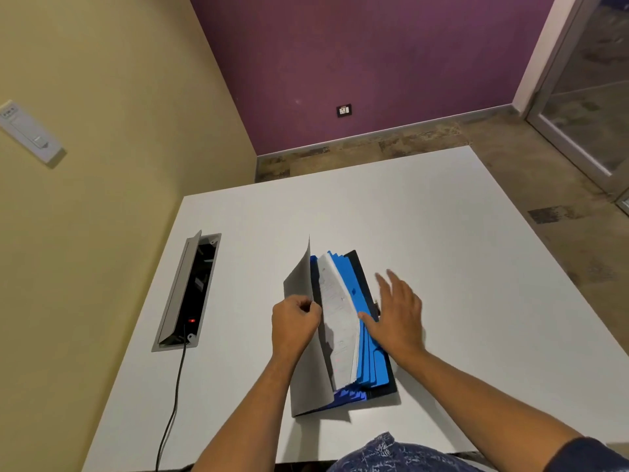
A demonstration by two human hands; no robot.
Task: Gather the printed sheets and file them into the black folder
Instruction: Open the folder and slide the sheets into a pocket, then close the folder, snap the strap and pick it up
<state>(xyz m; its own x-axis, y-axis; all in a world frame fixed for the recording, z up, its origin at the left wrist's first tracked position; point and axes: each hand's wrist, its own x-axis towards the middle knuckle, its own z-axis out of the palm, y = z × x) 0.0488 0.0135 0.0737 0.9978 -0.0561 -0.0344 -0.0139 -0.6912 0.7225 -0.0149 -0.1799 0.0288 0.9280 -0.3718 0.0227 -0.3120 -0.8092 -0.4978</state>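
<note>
Table (442, 233): white, and it carries everything you are working on.
Cable box (189, 291): set into the table to your left, lid raised, a red light inside and a black cord (175, 396) running back toward you.
Black folder (388, 376): lies open near the table's middle, blue dividers (350, 284) fanned inside it.
Grey cover (301, 284): stands up on the folder's left side.
Printed sheets (340, 321): a white stack tucked between the grey cover and the blue dividers.
Your right hand (396, 315): spread flat, fingers apart, pressing on the dividers.
Your left hand (294, 321): curled, pinching the grey cover's edge.
</note>
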